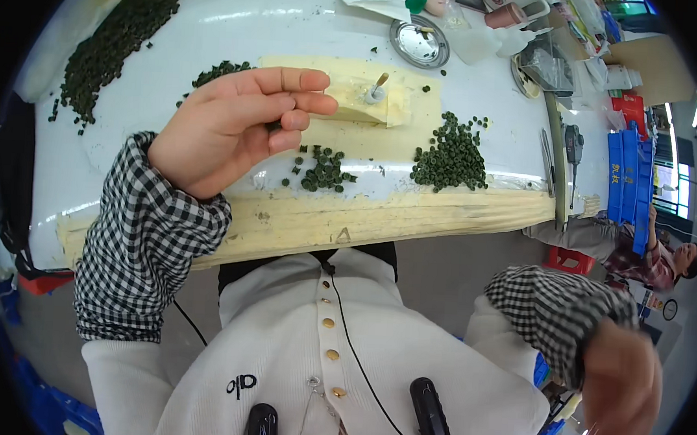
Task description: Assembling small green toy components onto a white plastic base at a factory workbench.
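Two black clip-on devices (430,417) hang on the white buttoned top (334,351) at 6 o'clock, closest to the lens, with a thin black cable running up the chest. At 4 o'clock the right hand (619,389), in a black-and-white checked sleeve, hangs blurred below the table edge, well away from the work; whether its fingers are curled or spread cannot be told. At 9 o'clock the left hand (235,125), in a matching checked sleeve, is raised palm-up over the white table (217,21), its fingers (296,81) half curled and narrow, thumb lying along them, apparently pinching a small dark green pellet (273,125) near the fingertips. Just beyond the pale wooden front edge (380,219), at the centre, a small cluster of dark green pellets (323,171) lies on the table, with a larger heap (450,156) at 2 o'clock from it. Behind both sits a cream-coloured block (370,100) carrying a small upright metal fixture (376,91) with a stick in it. Farther off, at 11 o'clock, a long bank of green pellets (113,40) runs along the table's far left. At 12 o'clock lies a round metal lid (419,44); beyond it, assorted clutter. At 3 o'clock, blue bins (626,177) stand beside a seated co-worker (646,257).
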Available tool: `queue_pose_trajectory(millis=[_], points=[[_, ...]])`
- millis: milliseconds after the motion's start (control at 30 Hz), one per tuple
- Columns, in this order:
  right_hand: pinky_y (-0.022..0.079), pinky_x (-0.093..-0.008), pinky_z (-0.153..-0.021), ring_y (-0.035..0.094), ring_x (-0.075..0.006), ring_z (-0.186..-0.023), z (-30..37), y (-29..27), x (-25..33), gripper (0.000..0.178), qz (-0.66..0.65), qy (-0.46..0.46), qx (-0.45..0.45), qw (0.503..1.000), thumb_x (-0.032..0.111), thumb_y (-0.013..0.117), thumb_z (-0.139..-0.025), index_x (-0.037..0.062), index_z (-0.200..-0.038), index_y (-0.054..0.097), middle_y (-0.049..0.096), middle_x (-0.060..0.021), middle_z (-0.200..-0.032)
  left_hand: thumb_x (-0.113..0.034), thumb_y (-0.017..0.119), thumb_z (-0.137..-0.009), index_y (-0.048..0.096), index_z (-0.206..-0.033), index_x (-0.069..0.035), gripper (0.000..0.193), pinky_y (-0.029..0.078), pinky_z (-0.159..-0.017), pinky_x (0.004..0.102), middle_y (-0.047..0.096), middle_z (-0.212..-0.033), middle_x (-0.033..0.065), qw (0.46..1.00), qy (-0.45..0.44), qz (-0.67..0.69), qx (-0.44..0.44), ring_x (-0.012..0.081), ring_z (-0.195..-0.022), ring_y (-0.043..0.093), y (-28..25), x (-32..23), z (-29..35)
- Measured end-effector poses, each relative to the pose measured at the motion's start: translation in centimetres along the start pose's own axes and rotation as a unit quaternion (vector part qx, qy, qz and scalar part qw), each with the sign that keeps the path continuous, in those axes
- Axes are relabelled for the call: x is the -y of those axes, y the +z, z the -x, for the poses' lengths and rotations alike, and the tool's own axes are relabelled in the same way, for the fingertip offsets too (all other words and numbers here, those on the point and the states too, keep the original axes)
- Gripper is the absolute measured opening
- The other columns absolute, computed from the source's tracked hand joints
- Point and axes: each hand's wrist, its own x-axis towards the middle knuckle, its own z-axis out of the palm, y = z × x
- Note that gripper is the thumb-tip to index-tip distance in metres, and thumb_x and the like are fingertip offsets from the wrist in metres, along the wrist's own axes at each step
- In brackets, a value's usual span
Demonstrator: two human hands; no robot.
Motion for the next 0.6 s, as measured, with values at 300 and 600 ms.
queue_pose_trajectory(millis=[300, 600], points=[[0.046, -0.0323, -0.064, 0.058, -0.0233, -0.071, 6.9, 3.6, -9.5, 0.009, 0.437, 0.369, -0.015, 0.82, 0.0, 0.07, -0.075, 0.002, -0.083, 0.066, 0.064, -0.0075, -0.076, -0.024, 0.041, -0.102, 0.054, -0.108, 0.002, 0.03, 0.032, -0.047, 0.0161, 0.05, -0.072, -0.0025, 0.998, -0.005, 0.018, -0.065, 0.0029, -0.055, 0.033, 0.7, 0.2, 0.2], [0.049, -0.0358, -0.067, 0.06, -0.0256, -0.077, 8.2, 3.7, -12.4, 0.007, 0.44, 0.419, 0.123, 0.785, 0.013, 0.065, -0.08, 0.0064, -0.081, 0.067, 0.062, -0.007, -0.076, -0.012, 0.043, -0.098, 0.047, -0.128, 0.007, 0.035, 0.036, -0.057, 0.017, 0.055, -0.092, 0.0019, 0.998, 0.021, -0.036, -0.045, 0.0048, -0.066, 0.037, 2.7, 1.1, 0.1]])
